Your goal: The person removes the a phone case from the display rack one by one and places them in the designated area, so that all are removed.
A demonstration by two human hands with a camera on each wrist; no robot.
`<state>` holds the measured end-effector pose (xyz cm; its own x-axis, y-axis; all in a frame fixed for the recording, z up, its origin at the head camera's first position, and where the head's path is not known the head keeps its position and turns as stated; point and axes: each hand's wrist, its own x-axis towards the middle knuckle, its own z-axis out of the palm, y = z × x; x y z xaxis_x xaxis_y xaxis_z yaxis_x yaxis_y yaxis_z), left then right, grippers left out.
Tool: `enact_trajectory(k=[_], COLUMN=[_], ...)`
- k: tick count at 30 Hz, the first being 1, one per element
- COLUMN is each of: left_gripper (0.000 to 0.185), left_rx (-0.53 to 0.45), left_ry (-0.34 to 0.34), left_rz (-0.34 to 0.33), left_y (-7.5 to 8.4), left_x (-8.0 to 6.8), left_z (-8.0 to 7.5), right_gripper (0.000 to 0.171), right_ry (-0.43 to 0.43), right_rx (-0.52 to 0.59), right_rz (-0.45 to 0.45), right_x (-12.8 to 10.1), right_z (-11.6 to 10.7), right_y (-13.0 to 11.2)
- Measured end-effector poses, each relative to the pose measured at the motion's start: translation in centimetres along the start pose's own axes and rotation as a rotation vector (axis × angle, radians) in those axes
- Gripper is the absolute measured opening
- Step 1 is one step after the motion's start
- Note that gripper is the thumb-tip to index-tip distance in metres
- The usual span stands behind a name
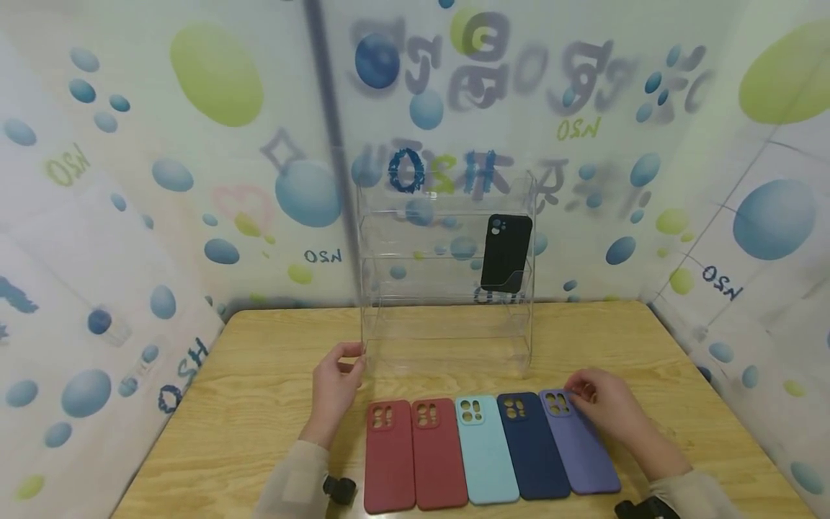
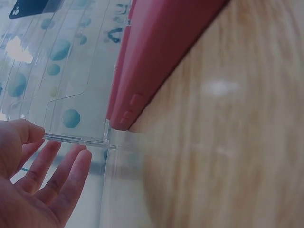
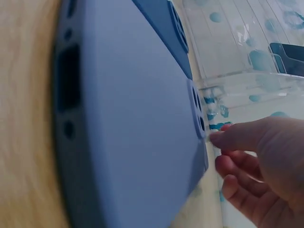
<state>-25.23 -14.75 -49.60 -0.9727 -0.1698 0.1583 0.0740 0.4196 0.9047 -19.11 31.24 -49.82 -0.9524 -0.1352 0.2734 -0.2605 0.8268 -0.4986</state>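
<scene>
A clear plastic rack (image 1: 447, 317) with several tiers stands on the table, a black phone case (image 1: 506, 252) resting in it at the upper right. My left hand (image 1: 337, 389) pinches the rack's left side edge, thumb on one face and fingers on the other in the left wrist view. In front lies a row of phone cases: a red case (image 1: 390, 461), a second red case (image 1: 441, 461), a light blue case (image 1: 489, 454), a navy case (image 1: 534, 450) and a purple case (image 1: 583, 450). My right hand (image 1: 606, 404) pinches the purple case's top right corner beside its camera cutout.
The wooden table (image 1: 259, 411) ends at a patterned curtain (image 1: 272, 187) behind the rack. Similar sheets hang on both sides. Dark wrist cameras sit on the left sleeve (image 1: 295, 476) and the right sleeve (image 1: 697, 497).
</scene>
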Motion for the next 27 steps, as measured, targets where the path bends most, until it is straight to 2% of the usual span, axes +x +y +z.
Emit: enact_trajectory(k=[6, 11, 17, 23, 27], left_gripper=[0.019, 0.020, 0.021, 0.018, 0.019], left_rx=[0.003, 0.002, 0.007, 0.015, 0.021], left_ry=[0.000, 0.003, 0.005, 0.007, -0.002], left_rz=[-0.006, -0.007, -0.001, -0.014, -0.017], left_y=[0.2, 0.3, 0.2, 0.0, 0.0], left_x=[-0.1, -0.1, 0.0, 0.0, -0.1], left_z=[0.0, 0.0, 0.0, 0.0, 0.0], right_gripper=[0.016, 0.017, 0.024, 0.029, 0.034], right_ry=[0.077, 0.130, 0.301, 0.445, 0.512], right_rx=[0.026, 0.051, 0.062, 0.118, 0.162], right_rz=[-0.039, -0.054, -0.159, -0.182, -0.206], right_x=[0.4, 1.7, 4.8, 7.9, 9.8], right_z=[0.3, -0.2, -1.5, -3.0, -3.6], right_y=[-1.0, -2.3, -4.7, -7.7, -9.4])
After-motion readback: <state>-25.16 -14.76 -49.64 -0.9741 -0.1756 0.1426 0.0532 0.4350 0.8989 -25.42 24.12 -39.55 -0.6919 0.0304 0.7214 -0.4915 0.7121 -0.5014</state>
